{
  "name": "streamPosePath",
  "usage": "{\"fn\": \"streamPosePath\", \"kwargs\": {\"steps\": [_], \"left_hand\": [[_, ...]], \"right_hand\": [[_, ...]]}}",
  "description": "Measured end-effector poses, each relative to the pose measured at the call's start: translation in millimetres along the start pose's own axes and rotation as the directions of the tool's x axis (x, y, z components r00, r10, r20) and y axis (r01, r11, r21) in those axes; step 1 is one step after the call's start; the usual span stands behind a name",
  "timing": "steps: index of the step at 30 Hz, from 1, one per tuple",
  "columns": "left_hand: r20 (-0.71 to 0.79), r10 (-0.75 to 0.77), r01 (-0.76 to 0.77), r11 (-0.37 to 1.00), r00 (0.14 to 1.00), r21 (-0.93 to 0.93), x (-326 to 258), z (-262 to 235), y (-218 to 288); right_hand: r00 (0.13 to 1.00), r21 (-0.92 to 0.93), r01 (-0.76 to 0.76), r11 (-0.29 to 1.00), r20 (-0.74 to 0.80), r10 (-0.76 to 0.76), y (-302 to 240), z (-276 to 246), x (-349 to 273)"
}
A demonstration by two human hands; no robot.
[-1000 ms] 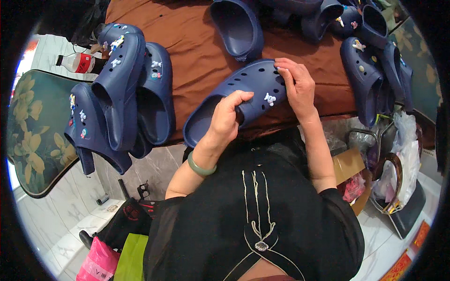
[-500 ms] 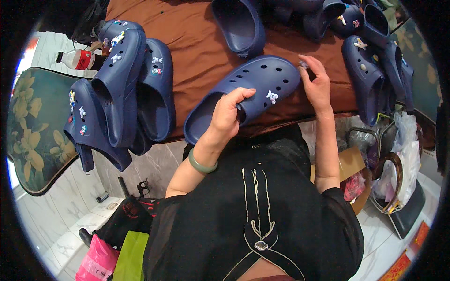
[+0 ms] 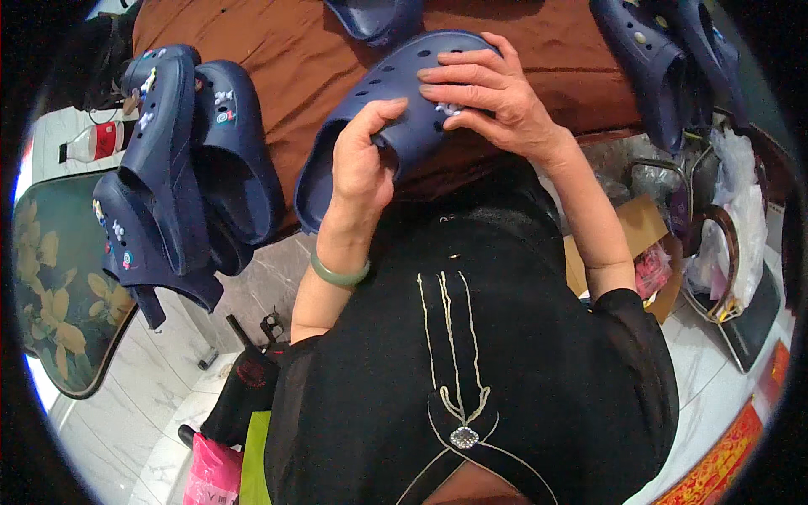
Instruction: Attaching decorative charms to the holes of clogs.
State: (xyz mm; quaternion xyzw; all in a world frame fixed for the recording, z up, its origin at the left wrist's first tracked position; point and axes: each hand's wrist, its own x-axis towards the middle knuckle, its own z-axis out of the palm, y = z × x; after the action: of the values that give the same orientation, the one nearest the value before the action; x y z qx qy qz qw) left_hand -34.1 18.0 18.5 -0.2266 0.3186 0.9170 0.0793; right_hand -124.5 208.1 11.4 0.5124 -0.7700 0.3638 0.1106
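Note:
A navy clog [image 3: 370, 105] with round holes lies at a slant at the table's near edge. Around the side of its foot opening my left hand [image 3: 364, 160] is closed, thumb on the upper. Over the toe end my right hand [image 3: 505, 101] is bent, its fingers pressed on the perforated upper. A white charm [image 3: 449, 108] shows just beneath those fingers. Whether a second small charm is under the right hand is hidden. A green bangle [image 3: 339, 271] circles my left wrist.
Charm-decorated clogs [image 3: 172, 160] are heaped at the table's left edge, others [image 3: 644, 67] at its right. Another clog [image 3: 379, 17] sits beyond on the brown cloth [image 3: 252, 34]. A bottle [image 3: 93, 141] lies at far left. A cardboard box [image 3: 627, 227] stands below right.
My right hand has moved left from beside the toe onto the clog's upper; the small charm in its fingertips no longer shows. My left hand keeps its hold. The whole view has shifted.

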Motion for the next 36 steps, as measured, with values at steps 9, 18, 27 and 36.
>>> {"fn": "streamPosePath", "kwargs": {"steps": [9,18,27,36], "left_hand": [[0.0,0.055,-0.055,0.998,0.998,0.035,-3,3,-4],[0.009,0.059,-0.059,0.994,0.998,0.091,-8,8,-3],[0.041,0.106,-0.109,0.991,0.994,0.08,-18,-7,1],[0.063,0.127,-0.128,0.992,0.99,0.016,-27,-40,16]], "right_hand": [[0.929,0.009,-0.151,0.989,-0.341,0.145,-23,32,-5],[0.732,0.343,-0.417,0.842,-0.423,0.534,14,-9,0],[0.833,-0.138,-0.49,0.861,-0.366,0.415,43,-24,-37],[0.928,-0.457,-0.37,0.808,-0.151,0.34,21,-1,-26]]}}
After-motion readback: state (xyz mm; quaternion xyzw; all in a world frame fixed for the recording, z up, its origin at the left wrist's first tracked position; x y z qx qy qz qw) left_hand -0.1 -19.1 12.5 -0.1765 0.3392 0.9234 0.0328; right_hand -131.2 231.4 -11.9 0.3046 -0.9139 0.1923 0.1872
